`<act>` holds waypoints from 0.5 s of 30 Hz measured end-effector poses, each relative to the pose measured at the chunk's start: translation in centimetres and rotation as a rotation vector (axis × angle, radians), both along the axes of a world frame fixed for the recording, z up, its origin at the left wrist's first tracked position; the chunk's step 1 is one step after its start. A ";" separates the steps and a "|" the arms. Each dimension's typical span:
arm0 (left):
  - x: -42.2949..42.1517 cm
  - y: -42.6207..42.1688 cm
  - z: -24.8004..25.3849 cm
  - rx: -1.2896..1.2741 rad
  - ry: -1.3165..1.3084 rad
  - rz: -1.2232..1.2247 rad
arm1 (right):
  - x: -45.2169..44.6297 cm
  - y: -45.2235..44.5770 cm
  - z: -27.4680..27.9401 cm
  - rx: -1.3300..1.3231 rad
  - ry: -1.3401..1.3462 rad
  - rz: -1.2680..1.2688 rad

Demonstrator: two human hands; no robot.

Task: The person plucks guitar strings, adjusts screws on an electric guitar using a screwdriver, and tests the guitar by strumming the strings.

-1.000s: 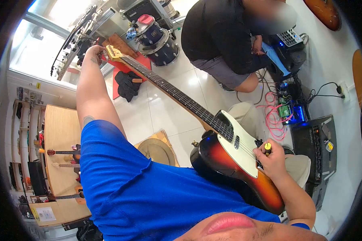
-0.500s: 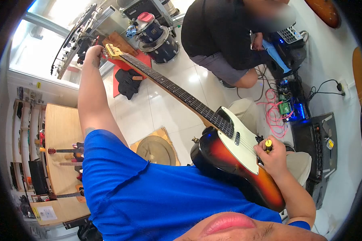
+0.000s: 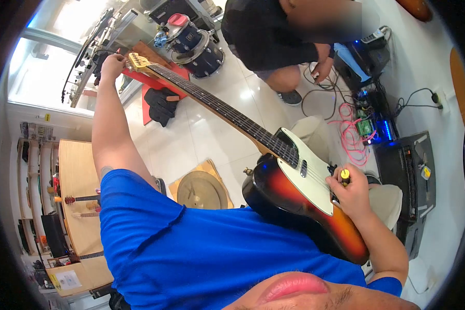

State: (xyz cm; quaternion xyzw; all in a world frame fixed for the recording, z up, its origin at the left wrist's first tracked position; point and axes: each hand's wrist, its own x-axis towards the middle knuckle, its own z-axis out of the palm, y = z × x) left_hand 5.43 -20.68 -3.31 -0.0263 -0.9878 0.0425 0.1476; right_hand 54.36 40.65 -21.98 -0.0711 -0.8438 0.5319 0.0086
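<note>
A sunburst electric guitar (image 3: 315,222) with a cream pickguard (image 3: 307,188) lies across my lap, its neck pointing to the upper left. At the headstock (image 3: 138,61), my left hand (image 3: 111,67) has its fingers pinched at the tuning-peg edge; the peg itself is mostly hidden. My right hand (image 3: 353,195) rests over the bridge end of the strings. It is closed around a screwdriver (image 3: 345,176) with a yellow-and-black handle, whose tip I cannot see.
Another person (image 3: 268,41) crouches ahead, near tangled pink cables (image 3: 350,139) and a blue-lit circuit board (image 3: 367,126). An amplifier (image 3: 411,181) stands right. Drums (image 3: 196,51), cymbals (image 3: 200,191) on cardboard and a black cloth bag (image 3: 161,105) occupy the floor.
My left hand has shifted slightly left and down at the headstock. The right hand stays over the bridge with the screwdriver. The other person has moved left, and one hand now hangs lower.
</note>
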 end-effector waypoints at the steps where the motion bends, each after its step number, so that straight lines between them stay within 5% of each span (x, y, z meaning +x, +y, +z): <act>1: -0.1 -0.4 -0.4 -0.040 0.055 -0.022 | 0.1 0.1 -0.1 -0.009 0.004 -0.008; 4: 0.5 -0.3 -0.9 0.031 0.103 0.020 | 0.0 -0.2 -0.6 -0.054 -0.002 -0.016; 8: 2.6 2.7 -0.4 0.703 0.093 0.355 | 0.1 -0.1 -0.4 -0.103 -0.076 -0.007; 15: 2.7 2.4 -0.9 0.855 -0.094 0.395 | 0.2 0.4 -0.2 -0.016 0.004 0.062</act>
